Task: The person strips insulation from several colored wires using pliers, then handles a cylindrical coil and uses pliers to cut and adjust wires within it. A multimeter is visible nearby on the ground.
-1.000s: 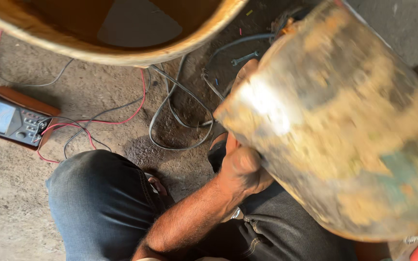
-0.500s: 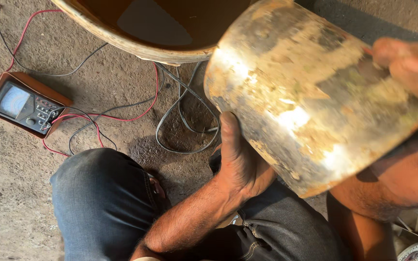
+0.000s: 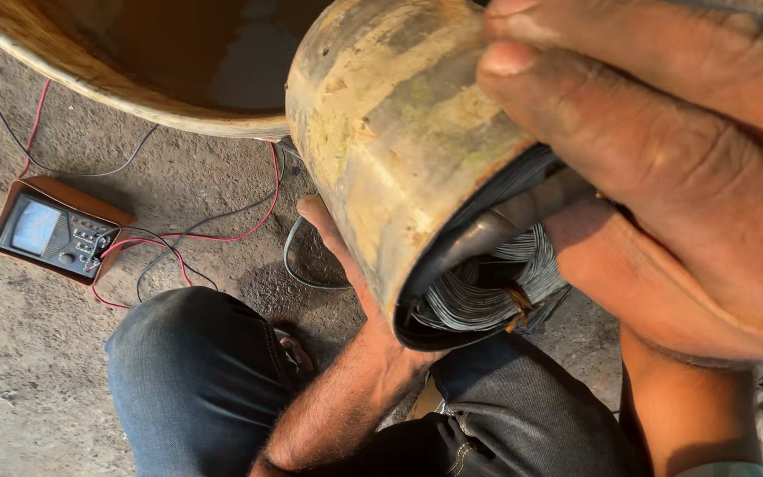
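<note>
The drum (image 3: pixel 390 150) is much closer to your face now than it was a moment ago, and it has turned. Before, you saw its rusty side. Now its open end faces you, and you can see the gray wire coils (image 3: pixel 479 296) packed inside. The meter (image 3: pixel 50 231) has slid a bit to the right in the view.

Your right hand (image 3: pixel 664 203) was only at the edge before. Now it fills the right side. Its fingers (image 3: pixel 576 115) are pressed close together and lie flat over the top of the drum. The thumb hooks in at the open rim, so the hand clamps the wall of the drum between thumb and fingers.

Your left hand (image 3: pixel 364 309) is under the drum, holding it up from below. You can see one finger lying straight along the side. The rest are hidden, so I cannot tell how they sit.

The drum is up in the air, over your knee (image 3: pixel 196 353), just below the big tub (image 3: pixel 90 79). Red and black wires (image 3: pixel 205 231) lie on the floor (image 3: pixel 11 389) by the meter.
</note>
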`<state>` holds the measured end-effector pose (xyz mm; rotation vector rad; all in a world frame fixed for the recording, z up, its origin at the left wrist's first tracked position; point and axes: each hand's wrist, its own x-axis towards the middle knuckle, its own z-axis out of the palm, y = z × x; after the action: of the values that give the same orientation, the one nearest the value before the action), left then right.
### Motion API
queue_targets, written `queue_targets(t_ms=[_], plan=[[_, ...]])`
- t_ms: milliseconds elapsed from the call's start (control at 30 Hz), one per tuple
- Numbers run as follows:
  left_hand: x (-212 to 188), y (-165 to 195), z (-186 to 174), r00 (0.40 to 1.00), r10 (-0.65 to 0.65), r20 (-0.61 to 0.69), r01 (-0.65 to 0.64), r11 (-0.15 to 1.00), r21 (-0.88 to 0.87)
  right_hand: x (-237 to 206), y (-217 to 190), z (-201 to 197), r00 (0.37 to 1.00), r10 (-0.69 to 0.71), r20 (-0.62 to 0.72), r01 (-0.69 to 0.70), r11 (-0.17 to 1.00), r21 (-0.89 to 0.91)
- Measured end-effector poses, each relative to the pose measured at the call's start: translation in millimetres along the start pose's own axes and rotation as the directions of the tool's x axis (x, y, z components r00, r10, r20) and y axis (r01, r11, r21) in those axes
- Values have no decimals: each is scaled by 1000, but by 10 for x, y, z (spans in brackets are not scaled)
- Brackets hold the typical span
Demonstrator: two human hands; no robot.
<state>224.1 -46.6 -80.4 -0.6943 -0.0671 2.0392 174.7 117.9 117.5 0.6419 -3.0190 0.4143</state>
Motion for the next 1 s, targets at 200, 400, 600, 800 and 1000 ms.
queue_targets(t_ms=[200, 400, 600, 800, 1000], plan=[[2, 39, 69, 1000, 8, 15, -7, 1000, -26, 176, -148, 40, 987, 129, -93, -119, 987, 108], [14, 90, 84, 999, 27, 34, -26, 998, -55, 35, -52, 91, 988, 142, -65, -130, 978, 161], [26, 127, 126, 995, 23, 100, -11, 993, -117, 114, 3, 130, 991, 117, -65, -105, 982, 155], [-25, 34, 191, 978, 10, 207, 66, 931, -359, 121, -18, 108, 987, 141, -81, -125, 976, 179], [-63, -12, 338, 954, 9, 300, 107, 924, -366, 154, 98, 45, 994, 85, -67, -74, 986, 151]])
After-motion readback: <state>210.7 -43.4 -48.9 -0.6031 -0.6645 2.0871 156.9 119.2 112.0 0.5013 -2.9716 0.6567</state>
